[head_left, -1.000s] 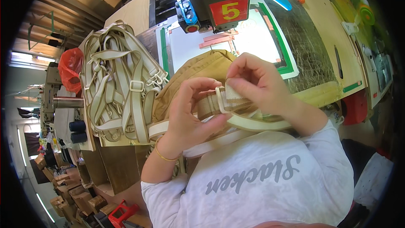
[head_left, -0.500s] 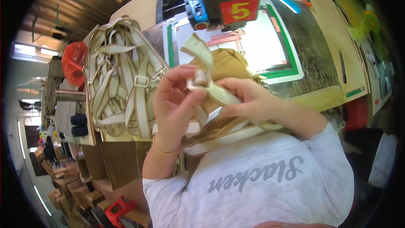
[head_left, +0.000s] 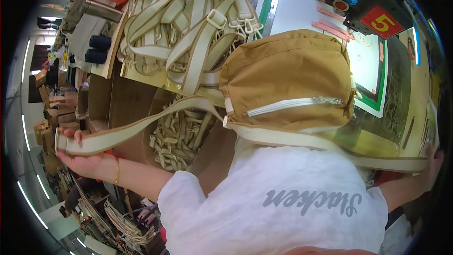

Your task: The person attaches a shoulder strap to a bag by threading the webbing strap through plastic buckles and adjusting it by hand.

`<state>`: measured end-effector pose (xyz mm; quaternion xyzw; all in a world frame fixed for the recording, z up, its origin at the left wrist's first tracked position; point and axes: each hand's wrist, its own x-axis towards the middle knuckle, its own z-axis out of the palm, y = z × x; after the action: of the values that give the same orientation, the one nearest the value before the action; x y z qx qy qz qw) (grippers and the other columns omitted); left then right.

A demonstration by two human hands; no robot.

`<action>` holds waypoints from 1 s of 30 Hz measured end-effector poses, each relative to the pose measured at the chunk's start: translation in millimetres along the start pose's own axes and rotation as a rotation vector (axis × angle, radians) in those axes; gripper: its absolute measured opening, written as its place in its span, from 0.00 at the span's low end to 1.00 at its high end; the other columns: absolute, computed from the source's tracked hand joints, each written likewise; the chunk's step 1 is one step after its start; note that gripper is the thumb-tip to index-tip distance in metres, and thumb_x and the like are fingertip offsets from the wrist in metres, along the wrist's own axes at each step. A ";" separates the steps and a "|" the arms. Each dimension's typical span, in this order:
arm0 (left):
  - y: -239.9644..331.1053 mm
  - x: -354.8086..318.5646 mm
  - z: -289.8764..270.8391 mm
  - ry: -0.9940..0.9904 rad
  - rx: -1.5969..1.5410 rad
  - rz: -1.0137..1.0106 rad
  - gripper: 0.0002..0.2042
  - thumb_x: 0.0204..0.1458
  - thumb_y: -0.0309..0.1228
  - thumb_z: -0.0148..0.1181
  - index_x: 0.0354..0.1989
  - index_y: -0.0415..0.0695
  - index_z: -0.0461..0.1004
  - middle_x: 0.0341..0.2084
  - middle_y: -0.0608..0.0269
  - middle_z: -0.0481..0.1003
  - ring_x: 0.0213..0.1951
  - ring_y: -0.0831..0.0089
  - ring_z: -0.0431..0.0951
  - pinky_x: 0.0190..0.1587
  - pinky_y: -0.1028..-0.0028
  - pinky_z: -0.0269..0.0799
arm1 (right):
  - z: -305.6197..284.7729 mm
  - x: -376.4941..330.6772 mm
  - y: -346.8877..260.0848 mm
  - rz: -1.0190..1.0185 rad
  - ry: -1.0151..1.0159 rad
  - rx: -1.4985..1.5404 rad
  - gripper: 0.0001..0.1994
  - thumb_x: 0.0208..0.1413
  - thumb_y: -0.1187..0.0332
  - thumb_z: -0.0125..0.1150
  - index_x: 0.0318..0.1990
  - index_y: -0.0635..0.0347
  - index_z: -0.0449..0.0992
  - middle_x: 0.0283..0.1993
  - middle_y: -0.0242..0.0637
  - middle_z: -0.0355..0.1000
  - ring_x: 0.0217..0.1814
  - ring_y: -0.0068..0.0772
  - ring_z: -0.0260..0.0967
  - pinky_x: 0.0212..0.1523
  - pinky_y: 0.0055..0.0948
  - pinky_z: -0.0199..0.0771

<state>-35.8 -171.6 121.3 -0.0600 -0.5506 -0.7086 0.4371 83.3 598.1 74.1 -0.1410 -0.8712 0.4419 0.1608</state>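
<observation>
A brown fabric bag (head_left: 288, 78) with a white zipper (head_left: 295, 107) rests in front of me at the table's near edge. A cream webbing strap with brown edging (head_left: 130, 132) runs out from the bag's left corner. Far out to the left, my left hand (head_left: 82, 156) has its fingers curled over that strap near its folded end. More of the webbing stretches along the bag's near side to the far right. There my right hand (head_left: 432, 166) grips it, partly cut by the picture's dark rim.
A heap of similar straps with buckles and hooks (head_left: 188, 23) covers the table at left. Below it, a cardboard box (head_left: 130, 101) holds more straps (head_left: 181, 134). A machine head (head_left: 373, 2) hangs over a white, green-edged plate (head_left: 383, 82). Two dark thread spools (head_left: 98, 49) stand left.
My hands have gone from close together at a buckle to wide apart, pulling the strap out to both sides. The bag now lies in full view, and the view has shifted left.
</observation>
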 end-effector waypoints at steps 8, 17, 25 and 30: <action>-6.4 -30.7 -8.0 0.190 0.298 -0.241 0.17 0.57 0.38 0.41 0.46 0.37 0.66 0.34 0.54 0.71 0.26 0.76 0.67 0.21 0.83 0.59 | 116.5 26.3 -97.2 -0.506 0.024 -0.667 0.26 0.46 0.67 0.61 0.54 0.64 0.63 0.56 0.43 0.61 0.60 0.41 0.57 0.59 0.32 0.54; -75.2 -113.3 30.4 -0.847 0.631 -0.616 0.20 0.37 0.23 0.58 0.44 0.42 0.71 0.43 0.63 0.67 0.39 0.79 0.68 0.40 0.79 0.65 | 337.3 -15.7 -187.8 -0.998 -0.933 -0.241 0.24 0.39 0.62 0.65 0.46 0.60 0.69 0.50 0.42 0.62 0.54 0.43 0.57 0.52 0.37 0.58; -103.4 -171.9 74.5 -1.194 0.360 -0.764 0.13 0.41 0.25 0.60 0.37 0.37 0.72 0.26 0.63 0.72 0.31 0.79 0.72 0.34 0.78 0.68 | 400.0 -43.2 -195.0 -1.117 -0.883 -0.292 0.19 0.32 0.60 0.66 0.33 0.57 0.69 0.38 0.34 0.66 0.41 0.37 0.60 0.43 0.35 0.60; -80.6 -123.0 37.1 -1.121 0.533 -0.894 0.06 0.44 0.27 0.59 0.21 0.38 0.71 0.10 0.71 0.64 0.18 0.86 0.65 0.20 0.80 0.61 | 404.1 -34.6 -184.2 -1.076 -0.732 -0.298 0.14 0.33 0.63 0.63 0.29 0.56 0.68 0.33 0.33 0.65 0.39 0.36 0.59 0.43 0.35 0.58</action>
<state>-30.7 -71.7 7.3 -0.0745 -0.8144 -0.5247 -0.2364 -67.9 186.9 -6.5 0.4516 -0.8702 0.1943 0.0317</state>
